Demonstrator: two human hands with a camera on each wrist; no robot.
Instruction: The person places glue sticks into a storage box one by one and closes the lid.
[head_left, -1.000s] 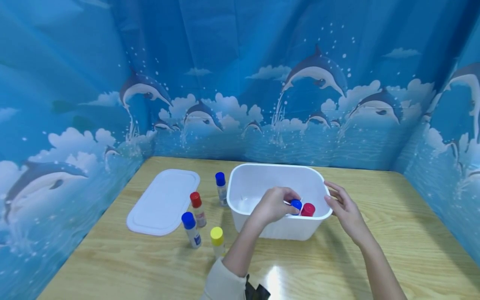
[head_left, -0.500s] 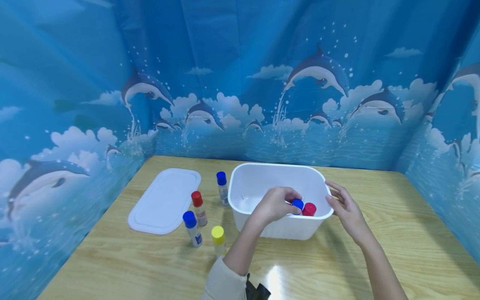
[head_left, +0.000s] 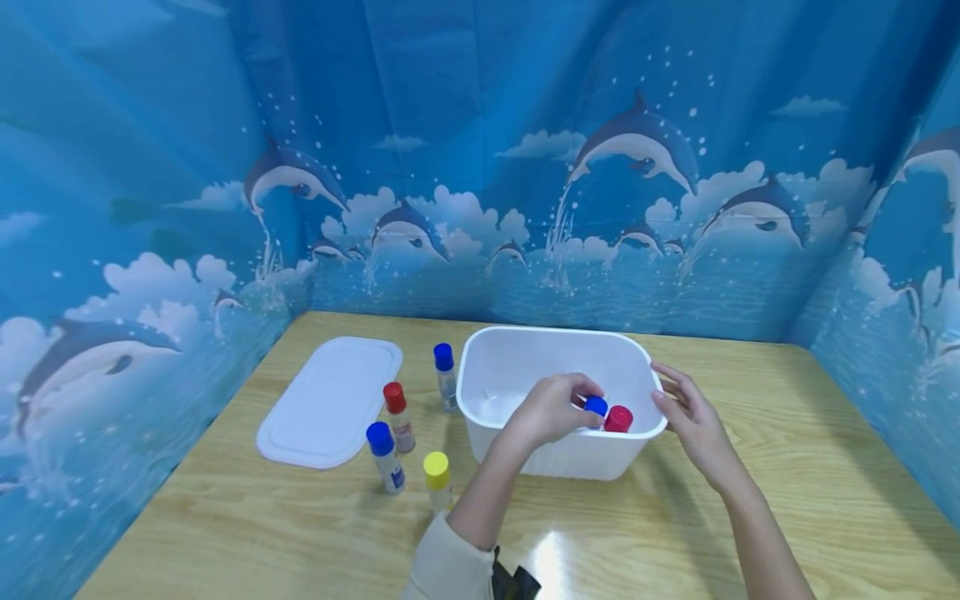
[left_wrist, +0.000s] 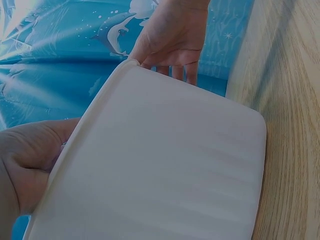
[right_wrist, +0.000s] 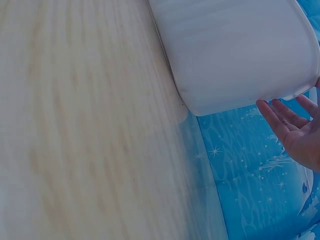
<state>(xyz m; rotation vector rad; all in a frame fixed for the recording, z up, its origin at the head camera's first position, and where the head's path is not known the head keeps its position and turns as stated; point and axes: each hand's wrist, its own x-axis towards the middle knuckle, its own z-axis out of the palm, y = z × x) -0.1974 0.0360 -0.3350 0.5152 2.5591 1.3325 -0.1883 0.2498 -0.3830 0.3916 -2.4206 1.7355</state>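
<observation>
A white plastic box (head_left: pixel 555 454) stands on the table, its long side toward me. My left hand (head_left: pixel 551 408) reaches over its near rim and pinches a blue-capped glue stick (head_left: pixel 596 406) inside, thumb and fingers around the cap. Right beside that, a red-capped glue stick (head_left: pixel 618 418) stands in the box; both bodies are hidden below the caps. At the box's right end my right hand (head_left: pixel 693 421) grips the rim, thumb on top and fingers along the outer wall. The left wrist view shows the box's outer wall (left_wrist: pixel 165 150) between the hands; the right wrist view shows my right fingers (right_wrist: pixel 272 117) against it.
Left of the box stand several capped glue sticks: a blue one (head_left: pixel 446 383) at the back, a red one (head_left: pixel 400 421), another blue one (head_left: pixel 387 462) and a yellow one (head_left: pixel 437 479) by my left forearm. A white lid (head_left: pixel 330 404) lies farther left. A dolphin-print curtain (head_left: pixel 480 167) borders the table.
</observation>
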